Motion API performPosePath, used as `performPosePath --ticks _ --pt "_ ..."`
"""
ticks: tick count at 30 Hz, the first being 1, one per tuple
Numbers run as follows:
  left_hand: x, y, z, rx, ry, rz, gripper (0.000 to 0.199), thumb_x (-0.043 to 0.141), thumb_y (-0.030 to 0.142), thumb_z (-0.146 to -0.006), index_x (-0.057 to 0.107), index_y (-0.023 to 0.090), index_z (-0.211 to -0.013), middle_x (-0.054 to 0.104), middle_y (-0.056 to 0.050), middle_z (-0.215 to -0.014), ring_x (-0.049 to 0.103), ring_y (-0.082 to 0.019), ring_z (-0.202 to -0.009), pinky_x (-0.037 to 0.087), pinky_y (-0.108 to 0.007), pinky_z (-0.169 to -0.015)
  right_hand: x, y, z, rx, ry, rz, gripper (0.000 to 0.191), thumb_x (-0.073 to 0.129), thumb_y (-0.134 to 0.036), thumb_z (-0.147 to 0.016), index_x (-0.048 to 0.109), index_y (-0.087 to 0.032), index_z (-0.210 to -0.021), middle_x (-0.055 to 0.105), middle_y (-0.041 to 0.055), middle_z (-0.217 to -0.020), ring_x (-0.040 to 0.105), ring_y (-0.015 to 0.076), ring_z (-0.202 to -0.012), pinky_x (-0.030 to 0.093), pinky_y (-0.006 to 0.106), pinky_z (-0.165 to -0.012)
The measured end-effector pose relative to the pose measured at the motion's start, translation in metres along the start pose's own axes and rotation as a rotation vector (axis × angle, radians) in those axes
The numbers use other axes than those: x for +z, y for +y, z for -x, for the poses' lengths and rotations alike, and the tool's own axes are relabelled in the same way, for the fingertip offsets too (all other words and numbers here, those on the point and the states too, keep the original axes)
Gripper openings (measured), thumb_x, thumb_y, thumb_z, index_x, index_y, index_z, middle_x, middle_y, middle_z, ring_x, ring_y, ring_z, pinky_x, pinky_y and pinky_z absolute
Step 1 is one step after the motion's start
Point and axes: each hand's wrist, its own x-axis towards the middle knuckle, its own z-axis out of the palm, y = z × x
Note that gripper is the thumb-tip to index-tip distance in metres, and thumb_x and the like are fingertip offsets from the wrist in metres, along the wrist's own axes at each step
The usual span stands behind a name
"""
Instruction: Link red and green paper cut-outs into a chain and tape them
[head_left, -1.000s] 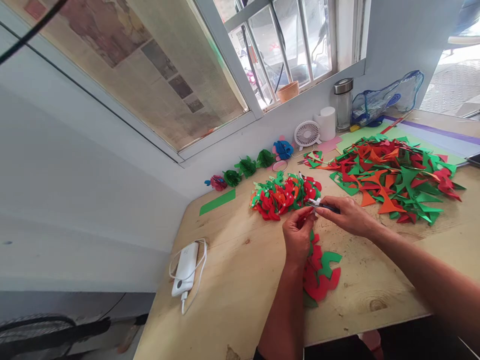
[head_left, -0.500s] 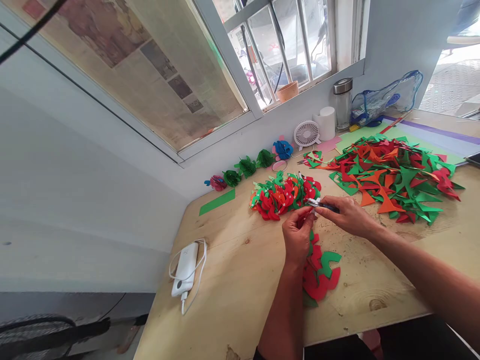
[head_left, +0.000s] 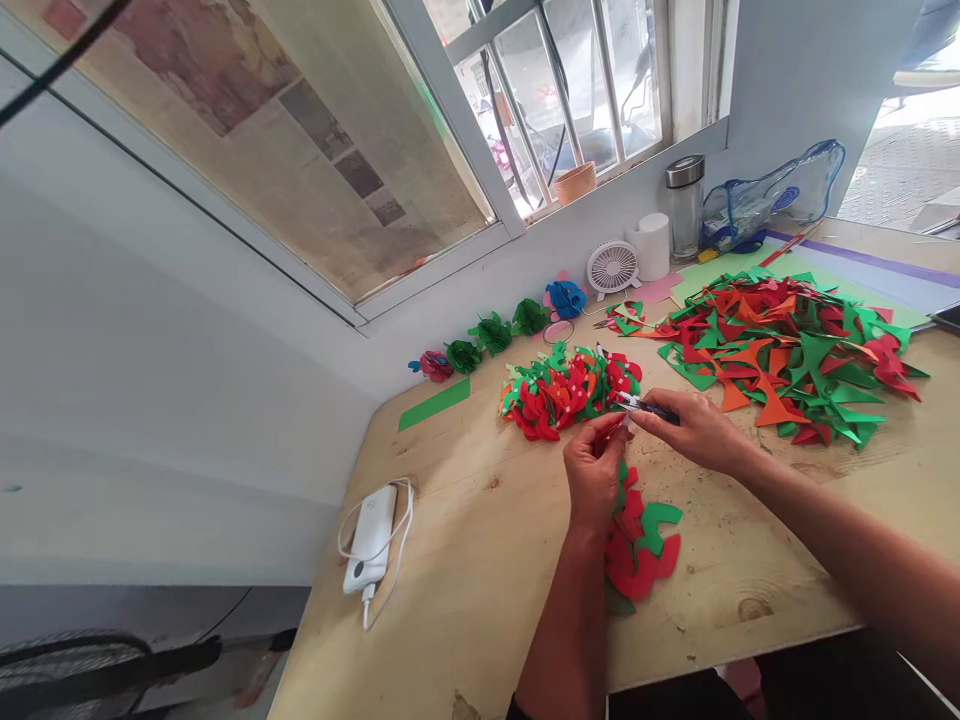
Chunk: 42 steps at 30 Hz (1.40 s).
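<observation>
My left hand [head_left: 592,465] is closed in a pinch on a small red paper piece [head_left: 616,428], mostly hidden by the fingers. A small white bit [head_left: 628,420] shows at its fingertips. My right hand [head_left: 697,428] grips a dark-handled tool with a bright metal tip [head_left: 651,408]; its exact kind is hard to make out. The tip points left, just above the left fingertips. Below my left hand lie loose red and green paper cutouts [head_left: 637,560], partly covered by the forearm. Beyond the hands sits a heap of red, green and orange cutouts bearing small white squares [head_left: 562,395].
A large pile of paper offcuts [head_left: 795,360] lies to the right. Paper flowers [head_left: 491,333], a small fan [head_left: 613,268], a glass bottle [head_left: 685,210] and a clear bag [head_left: 780,200] line the wall. A white power bank [head_left: 371,540] with its cable lies at left.
The metal tip of the tool has shifted very slightly beside the left fingertips, and the white bit there looks smaller. Both hands stay in nearly the same place.
</observation>
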Motion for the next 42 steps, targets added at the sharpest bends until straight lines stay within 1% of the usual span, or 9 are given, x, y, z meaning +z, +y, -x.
performPosePath --ticks 4,14,24,31,36,42 --pt "-0.0007 -0.0006 -0.0004 0.008 0.006 -0.003 0.029 0.071 0.036 -0.070 0.072 0.016 -0.092 0.071 -0.006 -0.079 0.066 -0.016 -0.072 0.053 -0.028 -0.070 -0.0010 0.0004 -0.0006 0.006 -0.005 -0.018 0.040 0.044 -0.052 -0.085 0.055 -0.018 -0.068 0.040 -0.0038 -0.056 0.035 0.0095 -0.053 0.027 0.023 -0.049" --pt "0.0000 0.0008 0.0009 -0.006 0.028 0.047 0.031 0.072 0.037 -0.069 0.071 0.017 -0.092 0.071 -0.007 -0.086 0.066 -0.016 -0.078 0.053 -0.030 -0.076 -0.0016 -0.0016 -0.0005 -0.034 -0.060 -0.033 0.042 0.043 -0.054 -0.085 0.059 -0.017 -0.072 0.045 -0.0020 -0.058 0.038 0.0109 -0.055 0.027 0.023 -0.050" --pt "0.0015 0.0013 0.0021 -0.011 0.021 0.040 0.032 0.072 0.037 -0.069 0.071 0.015 -0.092 0.072 -0.007 -0.086 0.066 -0.017 -0.078 0.053 -0.030 -0.077 -0.0020 -0.0022 0.0005 -0.044 -0.094 -0.055 0.040 0.044 -0.053 -0.085 0.061 -0.018 -0.076 0.047 -0.0013 -0.059 0.039 0.0111 -0.056 0.029 0.023 -0.050" --pt "0.0032 0.0042 0.0033 -0.020 0.034 0.073 0.026 0.074 0.031 -0.068 0.071 0.015 -0.087 0.071 -0.005 -0.081 0.065 -0.014 -0.075 0.052 -0.025 -0.072 -0.0008 -0.0024 0.0011 -0.029 -0.108 -0.050 0.040 0.045 -0.054 -0.084 0.059 -0.018 -0.074 0.045 -0.0024 -0.058 0.038 0.0107 -0.056 0.029 0.023 -0.050" --pt "0.0041 0.0035 0.0022 -0.013 0.034 0.044 0.026 0.073 0.031 -0.068 0.069 0.014 -0.087 0.070 -0.005 -0.080 0.065 -0.015 -0.074 0.052 -0.026 -0.071 0.0004 -0.0013 0.0008 -0.054 -0.101 -0.038 0.039 0.045 -0.052 -0.085 0.059 -0.018 -0.075 0.046 -0.0023 -0.058 0.038 0.0104 -0.055 0.029 0.022 -0.050" --pt "0.0040 0.0046 0.0017 -0.005 0.026 0.032 0.024 0.073 0.031 -0.069 0.069 0.014 -0.085 0.069 -0.005 -0.079 0.063 -0.014 -0.072 0.051 -0.024 -0.069 0.0012 -0.0016 0.0012 -0.077 -0.105 -0.036 0.038 0.044 -0.051 -0.085 0.057 -0.018 -0.072 0.046 -0.0022 -0.058 0.038 0.0101 -0.055 0.029 0.022 -0.050"
